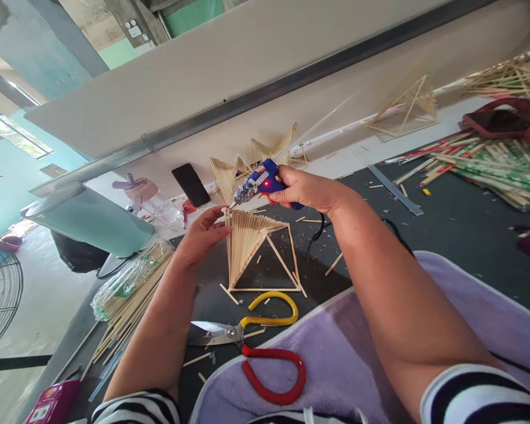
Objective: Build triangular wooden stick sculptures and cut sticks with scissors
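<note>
Right hand: right hand (307,189) was closed around the blue glue gun (265,181), fingers wrapped on the grip, red lamp lit on the gun's side.
Nozzle: tip of the gun pointed away from the right hand toward the left, touching or just short of the top corner of the stick frame (258,250); couldn't tell which.
Left hand: left hand (202,237) was loosely curled, fingertips pressed on the near-vertical edge of the frame at its top corner, steadying it. Not a full grasp, just a pinch-type contact.
Frame: pyramid-shaped piece of thin bamboo sticks, one face filled with fanned sticks, stood upright on the dark table (459,218) between the two hands, directly under the gun.
Below the grips: yellow-and-red handled scissors (256,338) lay flat on the table, nearer the body than the frame, blades pointing to the left-hand side, apart from both hands.
Lap: purple cloth (340,353) under the right forearm, its edge just beside the scissors.
Left of left arm: bagged bundle of sticks (128,291) lay near the elbow.
Beyond the gun: finished stick pieces (247,162) and a black phone (191,185) leaned at the wall.
Far right of the right hand: loose stick pile (494,162), well apart.
</note>
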{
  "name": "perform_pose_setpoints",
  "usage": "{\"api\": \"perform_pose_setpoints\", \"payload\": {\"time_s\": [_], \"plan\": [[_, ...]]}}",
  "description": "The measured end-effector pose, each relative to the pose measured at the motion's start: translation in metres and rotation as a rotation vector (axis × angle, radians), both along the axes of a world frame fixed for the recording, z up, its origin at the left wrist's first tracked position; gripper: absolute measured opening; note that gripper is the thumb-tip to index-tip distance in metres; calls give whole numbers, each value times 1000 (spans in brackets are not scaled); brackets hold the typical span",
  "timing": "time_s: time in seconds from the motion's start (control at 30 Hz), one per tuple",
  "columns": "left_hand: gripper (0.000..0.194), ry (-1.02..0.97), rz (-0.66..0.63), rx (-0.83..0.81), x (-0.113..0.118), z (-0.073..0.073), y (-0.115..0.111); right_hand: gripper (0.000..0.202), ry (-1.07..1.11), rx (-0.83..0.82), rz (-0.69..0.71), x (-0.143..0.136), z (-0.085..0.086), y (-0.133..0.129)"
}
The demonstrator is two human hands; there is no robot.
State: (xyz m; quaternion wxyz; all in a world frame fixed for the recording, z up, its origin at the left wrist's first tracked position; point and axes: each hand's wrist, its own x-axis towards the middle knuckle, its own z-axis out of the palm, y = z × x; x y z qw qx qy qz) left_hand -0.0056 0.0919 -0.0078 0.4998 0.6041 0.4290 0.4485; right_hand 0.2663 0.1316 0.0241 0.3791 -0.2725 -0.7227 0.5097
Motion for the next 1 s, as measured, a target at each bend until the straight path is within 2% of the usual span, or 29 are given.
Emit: {"api": "perform_pose_setpoints", "payload": {"time_s": [0.37,0.77,1.0], "plan": [[50,-1,5,-8,1,1,-1,33,-54,29,-68,-3,-1,-2],[49,0,5,-12,2,2,-2,22,-105,85,-76,-1,-7,3],[49,-5,-3,-29,2,3,-2,23,-113,107,-100,-1,-12,7]]}}
